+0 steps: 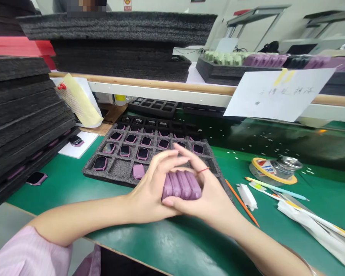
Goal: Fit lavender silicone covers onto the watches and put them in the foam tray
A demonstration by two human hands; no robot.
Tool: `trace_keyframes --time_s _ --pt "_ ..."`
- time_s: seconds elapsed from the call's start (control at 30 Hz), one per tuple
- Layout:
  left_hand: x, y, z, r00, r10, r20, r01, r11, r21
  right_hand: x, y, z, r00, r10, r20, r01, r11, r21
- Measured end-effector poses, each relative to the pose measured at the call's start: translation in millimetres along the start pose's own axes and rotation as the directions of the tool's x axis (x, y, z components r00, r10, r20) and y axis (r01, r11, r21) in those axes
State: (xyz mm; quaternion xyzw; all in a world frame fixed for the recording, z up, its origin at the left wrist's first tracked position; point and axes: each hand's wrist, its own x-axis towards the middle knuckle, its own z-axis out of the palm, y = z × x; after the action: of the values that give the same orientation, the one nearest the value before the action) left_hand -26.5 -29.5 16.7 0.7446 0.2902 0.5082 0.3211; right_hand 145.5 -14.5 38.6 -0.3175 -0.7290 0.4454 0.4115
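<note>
Between my two hands is a row of several purple smartwatch cases [181, 185], pressed side by side. My left hand [153, 188] closes round the row from the left. From the right, my right hand [209, 191] wraps it, thumb across the near side and fingers arched over the back. Just beyond and under the hands lies a black foam tray [119, 167] with square pockets. Many pockets hold purple watches with dark screens, such as one watch [100, 163] at the near left corner. One purple case [138, 171] lies back side up beside my left hand.
Tall stacks of black foam trays [25, 115] stand at the left. A loose watch [36, 178] and a white pad [78, 145] lie nearby. Rightward are a tape roll [260, 172], a glass jar [289, 164], an orange stick [242, 203] and brushes. A shelf edge [161, 89] crosses above.
</note>
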Motion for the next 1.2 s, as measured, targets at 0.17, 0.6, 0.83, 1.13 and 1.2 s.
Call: trace_keyframes --time_s 0.17,0.6,0.83,1.13,1.2 --pt "0.0 -2.7 1.9 0.815 -0.518 0.259 0.564 0.609 -0.557 -2.7 12.0 1.5 0.957 -0.279 0.073 0.287 0.89 -0.354" --pt "-13.6 -10.0 0.5 0.71 -0.569 0.415 0.594 0.168 -0.787 -3.7 -11.9 -11.6 0.978 -0.2 0.06 0.208 0.944 -0.257" --pt "-14.7 -14.6 2.7 0.677 -0.605 0.419 0.573 0.077 -0.816 -4.2 -8.6 -5.3 0.935 -0.339 -0.103 0.289 0.897 -0.333" --pt "-15.9 -13.2 1.1 0.746 -0.474 0.467 0.585 0.132 -0.8 -15.0 -6.7 -9.7 0.926 -0.191 -0.326 0.213 0.977 0.032" --pt "-16.1 -13.5 0.1 0.754 -0.451 0.478 0.586 0.132 -0.799 -16.1 -1.1 -7.9 0.966 -0.225 -0.129 0.217 0.973 -0.073"
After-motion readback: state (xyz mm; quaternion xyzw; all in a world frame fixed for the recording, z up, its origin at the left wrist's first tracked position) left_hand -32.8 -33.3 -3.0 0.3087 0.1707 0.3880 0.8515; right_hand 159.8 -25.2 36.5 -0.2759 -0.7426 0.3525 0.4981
